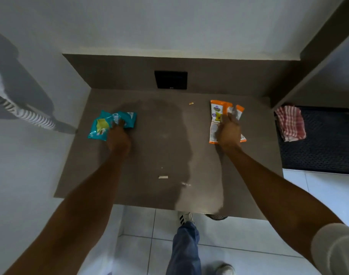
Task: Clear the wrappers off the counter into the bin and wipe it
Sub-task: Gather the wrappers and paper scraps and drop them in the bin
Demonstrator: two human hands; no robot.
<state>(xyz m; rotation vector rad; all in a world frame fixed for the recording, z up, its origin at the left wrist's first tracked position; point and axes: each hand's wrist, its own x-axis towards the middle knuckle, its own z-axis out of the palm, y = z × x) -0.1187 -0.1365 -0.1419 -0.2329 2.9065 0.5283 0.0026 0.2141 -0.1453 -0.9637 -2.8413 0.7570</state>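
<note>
Teal wrapper point(110, 124) under left hand point(119, 140), orange wrapper point(216, 124) under right hand point(229, 133); fingers closing on both. Risks: slippery foil escaping; crumbs point(163, 177) scattering off desk point(150, 147).

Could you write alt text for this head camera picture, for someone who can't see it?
Seen from above, a person's left hand grips a teal wrapper and the right hand an orange and white wrapper on a brown counter. Small scraps lie between them; a red checked cloth sits to the right.
</note>
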